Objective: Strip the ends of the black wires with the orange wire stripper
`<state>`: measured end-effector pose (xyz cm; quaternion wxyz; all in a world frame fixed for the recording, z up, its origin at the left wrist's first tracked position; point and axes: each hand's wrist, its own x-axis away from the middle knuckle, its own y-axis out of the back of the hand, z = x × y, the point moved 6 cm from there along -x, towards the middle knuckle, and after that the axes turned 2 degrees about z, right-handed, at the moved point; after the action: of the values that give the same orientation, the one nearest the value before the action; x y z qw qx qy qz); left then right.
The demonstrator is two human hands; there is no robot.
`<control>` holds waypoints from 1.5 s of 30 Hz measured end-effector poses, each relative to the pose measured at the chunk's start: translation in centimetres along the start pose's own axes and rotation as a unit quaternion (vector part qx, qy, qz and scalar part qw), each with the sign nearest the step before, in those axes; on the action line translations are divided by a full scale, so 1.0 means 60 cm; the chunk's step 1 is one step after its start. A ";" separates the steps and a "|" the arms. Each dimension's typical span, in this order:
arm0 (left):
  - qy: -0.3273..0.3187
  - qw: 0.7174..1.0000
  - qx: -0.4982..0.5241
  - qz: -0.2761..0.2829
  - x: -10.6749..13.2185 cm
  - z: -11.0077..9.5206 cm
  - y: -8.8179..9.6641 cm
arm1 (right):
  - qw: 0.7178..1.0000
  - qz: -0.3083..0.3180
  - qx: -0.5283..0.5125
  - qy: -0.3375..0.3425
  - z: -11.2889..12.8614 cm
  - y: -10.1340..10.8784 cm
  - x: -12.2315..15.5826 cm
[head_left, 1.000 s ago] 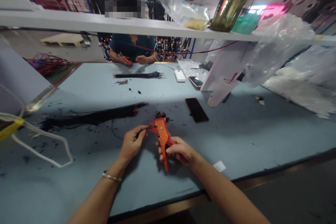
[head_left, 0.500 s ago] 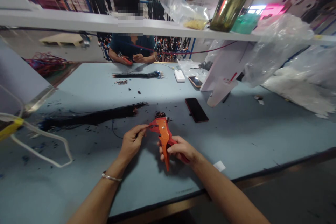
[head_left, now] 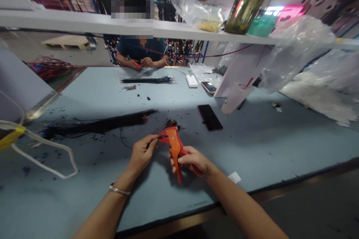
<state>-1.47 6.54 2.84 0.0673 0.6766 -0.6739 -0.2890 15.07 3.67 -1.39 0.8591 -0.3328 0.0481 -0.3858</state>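
Observation:
My right hand (head_left: 190,160) is wrapped round the handles of an orange and red wire stripper (head_left: 174,143), whose jaws point up and to the left. At those jaws, my left hand (head_left: 143,152) pinches a thin black wire (head_left: 121,138) that trails back beside the bundle. How far the wire's tip sits inside the jaws is too small to tell. Left of my hands lies a long bundle of black wires (head_left: 98,125) with coppery ends at its right. Behind the stripper's head is a small pile of dark and coppery scraps (head_left: 171,123).
A black phone (head_left: 210,117) and a lidded cup with a red straw (head_left: 238,97) stand to the right. Overhead runs a white shelf (head_left: 92,24). Across the blue table (head_left: 280,149), a co-worker's hands (head_left: 140,62) hold a red tool near another wire bundle (head_left: 148,80). A white cable (head_left: 70,157) loops at left.
The wire stripper has tilted slightly and its head sits a touch lower. My left hand stays at its jaws, nearly unmoved. Across the table, the co-worker's hands have shifted a little.

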 end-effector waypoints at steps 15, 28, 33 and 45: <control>-0.013 1.000 -0.007 0.011 0.002 -0.004 -0.002 | 0.999 -0.013 0.052 0.010 0.005 0.001 0.003; 0.015 1.000 -0.003 -0.009 0.003 0.000 -0.002 | 0.997 -0.041 0.061 0.012 0.001 0.003 0.003; 0.036 0.999 0.024 -0.015 0.003 0.007 -0.002 | 0.998 -0.041 0.057 0.009 -0.003 0.006 -0.001; 0.055 0.997 0.041 -0.026 0.005 0.013 -0.005 | 0.999 -0.033 0.026 0.003 -0.002 0.001 0.000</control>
<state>-1.62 6.50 1.97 0.0691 0.7108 -0.6627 -0.2254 15.06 3.62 -1.50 0.8540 -0.3108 0.0295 -0.4162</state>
